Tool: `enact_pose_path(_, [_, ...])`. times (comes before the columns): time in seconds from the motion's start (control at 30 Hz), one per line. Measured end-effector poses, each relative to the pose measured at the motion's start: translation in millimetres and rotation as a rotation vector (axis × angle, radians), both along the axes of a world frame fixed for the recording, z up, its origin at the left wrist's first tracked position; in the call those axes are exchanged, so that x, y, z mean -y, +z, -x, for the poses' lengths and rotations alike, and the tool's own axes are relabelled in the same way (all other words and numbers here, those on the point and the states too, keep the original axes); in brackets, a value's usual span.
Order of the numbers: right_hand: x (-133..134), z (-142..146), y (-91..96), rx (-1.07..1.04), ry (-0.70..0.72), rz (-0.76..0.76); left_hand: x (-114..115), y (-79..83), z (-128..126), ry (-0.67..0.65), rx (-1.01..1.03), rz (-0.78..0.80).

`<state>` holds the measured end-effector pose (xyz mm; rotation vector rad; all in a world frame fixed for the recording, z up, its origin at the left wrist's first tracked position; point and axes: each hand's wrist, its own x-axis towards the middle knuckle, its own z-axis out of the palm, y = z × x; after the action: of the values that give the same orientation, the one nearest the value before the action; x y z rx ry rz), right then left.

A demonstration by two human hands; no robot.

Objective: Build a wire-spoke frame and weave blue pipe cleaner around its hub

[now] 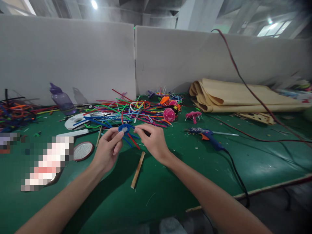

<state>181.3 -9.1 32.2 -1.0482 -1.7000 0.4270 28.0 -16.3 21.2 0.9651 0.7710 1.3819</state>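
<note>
My left hand (pixel 110 146) is closed, pinching a small round piece of coiled blue pipe cleaner (pixel 124 126) with a pale bit at its front. Just to its right, my right hand (pixel 152 139) has thumb and forefinger pinched on what looks like the blue strand's end at the piece's edge. Something dark shows under the right fingers, too hidden to name. Behind both hands lies a loose pile of coloured pipe cleaners (pixel 117 109). A flat wooden stick (pixel 137 169) rests on the table below the right hand.
A blue glue gun (pixel 212 139) with its black cord lies on the green table (pixel 168 195) at right. Folded brown paper (pixel 234 97) stands behind it. Pink pipe-cleaner figures (pixel 169 114), a white tape roll (pixel 77 121), a purple bottle (pixel 62 100) and a round disc (pixel 83 151) are nearby.
</note>
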Motion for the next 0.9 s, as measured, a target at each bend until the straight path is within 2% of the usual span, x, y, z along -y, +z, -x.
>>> enact_pose_path(0.17, [-1.8, -3.6, 2.0, 0.034, -0.045, -0.031, 0.3, 0.3, -1.9, -0.024, 0.041, 0.016])
enact_pose_path(0.4, [2.4, 2.7, -0.4, -0.053, 0.064, 0.143, -1.2, -2.8, -2.8, 0.024, 0.125, -0.005])
enact_pose_path(0.6, [1.2, 1.3, -1.5, -0.096, 0.094, 0.149, -1.7, -2.3, -2.3, 0.032, 0.018, -0.037])
enact_pose_path(0.9, [-1.1, -0.6, -2.9, -0.086, 0.064, 0.162, -4.9, -4.0, 1.1, 0.014, -0.05, -0.057])
